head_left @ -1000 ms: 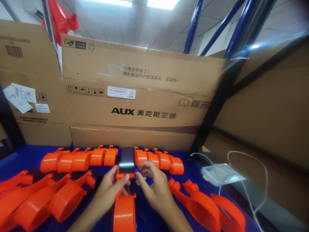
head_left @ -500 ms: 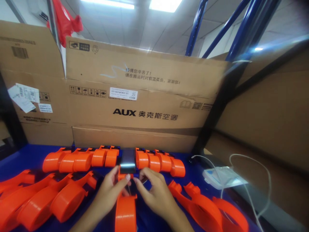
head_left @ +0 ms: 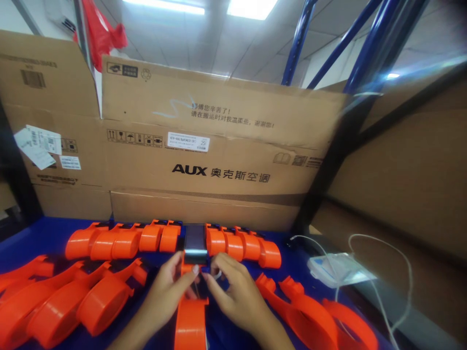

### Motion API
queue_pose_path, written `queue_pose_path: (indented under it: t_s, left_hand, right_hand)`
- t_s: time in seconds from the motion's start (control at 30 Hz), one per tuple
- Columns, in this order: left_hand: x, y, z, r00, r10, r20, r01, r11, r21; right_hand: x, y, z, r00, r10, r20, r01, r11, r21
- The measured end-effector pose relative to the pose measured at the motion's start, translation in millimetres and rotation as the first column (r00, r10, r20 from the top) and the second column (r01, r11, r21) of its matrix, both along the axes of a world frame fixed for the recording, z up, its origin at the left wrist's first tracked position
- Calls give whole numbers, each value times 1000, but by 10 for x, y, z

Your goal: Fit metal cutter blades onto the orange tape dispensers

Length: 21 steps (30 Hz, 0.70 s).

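Observation:
An orange plastic tape dispenser [head_left: 190, 324] lies in front of me, its round hub toward me. A dark grey flat part with a toothed near edge [head_left: 196, 244] is at its far end. My left hand [head_left: 172, 282] is closed on the dispenser's neck from the left, thumb on top and fingertips partly hidden beneath. From the right, my right hand [head_left: 233, 289] has thumb and index finger pinched together beside the neck. Something small and dark shows at those fingertips; its kind cannot be made out.
Several orange dispensers with black ends [head_left: 126, 243] stand in a back row. More lie at left [head_left: 105, 304]. Orange parts without black ends [head_left: 306, 313] lie at right, near a clear plastic case [head_left: 339, 270] and white cable [head_left: 410, 272]. A cardboard sheet [head_left: 219, 160] stands behind.
My right fingertips have shifted slightly at the neck, and a little more of the small dark bit shows there. The left hand keeps its hold. The whole view has moved slightly.

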<state>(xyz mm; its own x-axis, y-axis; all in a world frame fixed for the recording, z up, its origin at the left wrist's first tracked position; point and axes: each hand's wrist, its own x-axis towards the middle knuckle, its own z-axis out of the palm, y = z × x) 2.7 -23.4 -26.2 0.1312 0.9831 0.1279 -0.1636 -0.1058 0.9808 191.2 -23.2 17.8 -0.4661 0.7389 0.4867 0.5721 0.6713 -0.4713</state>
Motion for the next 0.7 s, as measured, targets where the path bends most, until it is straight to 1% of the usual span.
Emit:
queue_pose_path:
  t_s: [0.17, 0.27, 0.33, 0.4, 0.47, 0.5, 0.57, 0.63, 0.7]
  left_hand:
    - [3, -10, 1, 1000, 12, 21, -12, 1000, -15]
    - [-14, -26, 46, 996, -49, 72, 51, 998, -27]
    - [-21, -42, 93, 988, -102, 114, 108, 993, -51]
    - [-16, -65, 139, 980, -133, 149, 147, 986, -85]
    - [0, -94, 171, 972, -144, 185, 168, 978, -122]
    - [10, -108, 181, 968, -145, 206, 176, 975, -139]
    - [28, -131, 187, 955, -140, 260, 187, 968, -167]
    - [35, -142, 180, 941, -147, 306, 209, 961, -182]
    - [29, -138, 165, 922, -181, 341, 254, 950, -182]
  right_hand:
    - [2, -22, 31, 1000, 8, 4, -8, 1000, -16]
    - [30, -41, 69, 999, 38, -34, -39, 999, -16]
    - [55, -33, 82, 993, 61, -103, -63, 998, -16]
    - [75, -3, 73, 978, 34, -206, -44, 998, -46]
    - [82, 32, 50, 948, -22, -318, -22, 991, -133]
    - [80, 44, 39, 927, -40, -372, -35, 981, -193]
    - [71, 45, 32, 880, -30, -474, -140, 937, -320]
    - [58, 13, 53, 832, -3, -555, -281, 860, -426]
    - [45, -34, 93, 804, 17, -595, -385, 778, -497]
